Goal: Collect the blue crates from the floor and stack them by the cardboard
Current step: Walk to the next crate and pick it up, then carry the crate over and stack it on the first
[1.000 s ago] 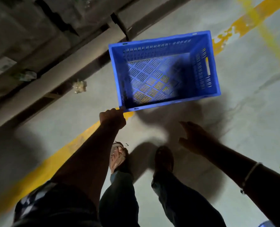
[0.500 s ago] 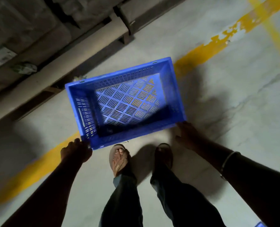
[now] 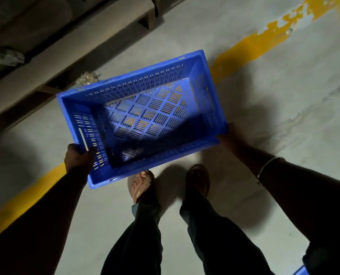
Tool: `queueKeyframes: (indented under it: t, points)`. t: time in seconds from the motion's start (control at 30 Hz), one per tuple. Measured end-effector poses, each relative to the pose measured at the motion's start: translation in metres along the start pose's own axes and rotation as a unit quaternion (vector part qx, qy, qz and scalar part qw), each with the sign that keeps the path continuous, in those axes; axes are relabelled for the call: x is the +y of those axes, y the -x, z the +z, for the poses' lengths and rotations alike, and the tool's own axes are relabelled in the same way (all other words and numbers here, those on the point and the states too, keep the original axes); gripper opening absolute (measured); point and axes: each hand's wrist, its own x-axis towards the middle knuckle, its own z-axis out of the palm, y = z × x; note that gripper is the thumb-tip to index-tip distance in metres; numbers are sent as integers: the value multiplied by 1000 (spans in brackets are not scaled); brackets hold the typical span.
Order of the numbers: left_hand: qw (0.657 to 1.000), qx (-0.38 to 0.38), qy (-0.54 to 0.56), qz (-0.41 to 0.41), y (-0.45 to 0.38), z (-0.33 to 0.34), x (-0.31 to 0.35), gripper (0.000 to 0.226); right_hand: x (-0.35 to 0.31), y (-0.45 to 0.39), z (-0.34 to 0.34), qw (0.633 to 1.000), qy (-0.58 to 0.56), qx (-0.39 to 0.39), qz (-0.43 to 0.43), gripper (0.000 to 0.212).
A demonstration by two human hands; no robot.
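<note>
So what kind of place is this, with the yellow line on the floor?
Probably a warehouse or factory floor. The bare grey concrete floor has a worn painted yellow line, both hands hold a slotted blue plastic crate, and heavy dark shelving or pallets stand alongside.

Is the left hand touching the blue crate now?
Touching. The head view shows the left hand gripping the blue crate at its near left corner, fingers curled over the rim.

Dim, hard shadows (slight blur)
</note>
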Motion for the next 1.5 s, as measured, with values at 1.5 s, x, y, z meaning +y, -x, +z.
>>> queueKeyframes:
  t: [1.5]
  points:
    - [922, 345, 119, -129, 617, -568, -449, 28, -213, 770, 21, 687, 422, 18, -591, 85]
